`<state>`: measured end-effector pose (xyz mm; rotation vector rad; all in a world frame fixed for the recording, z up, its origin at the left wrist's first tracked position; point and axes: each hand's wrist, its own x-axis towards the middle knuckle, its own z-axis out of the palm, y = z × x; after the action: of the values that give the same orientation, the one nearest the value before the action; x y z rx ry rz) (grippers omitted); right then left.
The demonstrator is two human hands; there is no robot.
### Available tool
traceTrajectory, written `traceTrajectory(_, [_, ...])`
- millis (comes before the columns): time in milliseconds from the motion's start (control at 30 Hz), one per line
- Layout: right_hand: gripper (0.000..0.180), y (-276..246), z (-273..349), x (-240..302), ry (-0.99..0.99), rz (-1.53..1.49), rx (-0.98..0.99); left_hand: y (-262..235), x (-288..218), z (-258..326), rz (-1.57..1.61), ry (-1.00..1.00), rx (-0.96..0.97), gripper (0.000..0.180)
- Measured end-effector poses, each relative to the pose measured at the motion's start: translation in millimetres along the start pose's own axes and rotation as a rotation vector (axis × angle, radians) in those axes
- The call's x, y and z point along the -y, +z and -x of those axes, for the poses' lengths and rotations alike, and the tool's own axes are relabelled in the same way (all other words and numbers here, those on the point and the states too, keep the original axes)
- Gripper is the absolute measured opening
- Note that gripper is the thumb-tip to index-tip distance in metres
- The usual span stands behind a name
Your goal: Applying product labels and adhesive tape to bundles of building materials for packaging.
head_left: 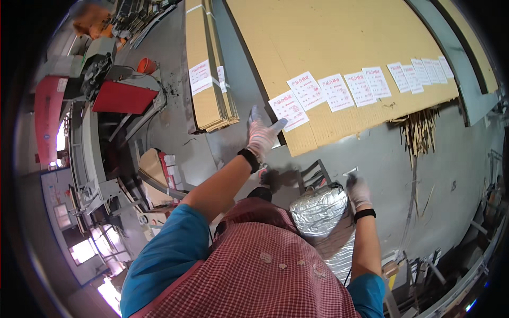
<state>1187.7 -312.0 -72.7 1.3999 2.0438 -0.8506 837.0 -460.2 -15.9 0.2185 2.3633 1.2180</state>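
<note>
The paper slip (289, 111) nearest the person is lying at the near left corner of the big cardboard sheet (339, 37), a little askew, and the left hand (262, 135) is hovering right at its lower edge. That gloved hand is spreading wide, thumb and finger well apart, with one fingertip overlapping the slip's edge in this view; whether it is actually pressing the paper, I can't tell. This slip is looking light, limp and easy to crease, so pinching it by a corner or the free lower edge would seem the kindest hold. Gloves are probably making that thin edge fiddly to lift.

Beneath it the sheet is looking broad and fairly stiff, likely bending if held at one end; two opposite edges would seem the better grip. More slips (335, 93) are running in a ragged row along its near side, some overlapping.

Over on the right, the other gloved hand, the right hand (360, 192), is hanging beside a silvery foil-wrapped bundle (321, 209); its fingers are too dark to tell whether they're holding anything. Left of the sheet, a strapped cardboard stack (199, 47) is standing apart, bearing slips too.
</note>
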Motion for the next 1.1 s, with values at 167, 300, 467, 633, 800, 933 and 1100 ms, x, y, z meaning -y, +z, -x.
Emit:
traceTrajectory(167, [0.062,-0.4,34.6,108.8,-0.399,-1.364,-0.263,-12.0,-9.6,13.1,0.008,0.236,-0.001,0.107])
traceTrajectory(300, [0.069,5.4,41.7,182.7,0.004,-1.817,0.195,0.3,-61.5,21.3,-0.492,0.993,0.048,0.064])
traceTrajectory(467, [0.068,10.5,28.5,200.6,-0.138,-1.972,0.087,14.1,-106.7,8.6,-0.699,0.945,0.401,0.063])
traceTrajectory(633, [0.063,18.1,56.6,173.5,-0.167,-1.865,0.033,-25.7,-67.3,56.7,0.021,0.83,0.085,0.052])
traceTrajectory(800, [0.051,-3.9,94.0,135.9,-0.036,-1.481,-0.089,-8.9,-6.3,115.1,0.451,-0.357,0.511,0.054])
traceTrajectory(933, [0.053,-40.3,66.0,115.8,-0.228,-1.34,-0.237,14.8,17.2,92.4,0.574,-0.446,0.43,0.058])
traceTrajectory(1100, [0.052,-53.3,39.0,120.4,-0.477,-0.725,0.133,7.2,10.7,78.2,0.625,-0.422,0.5,0.055])
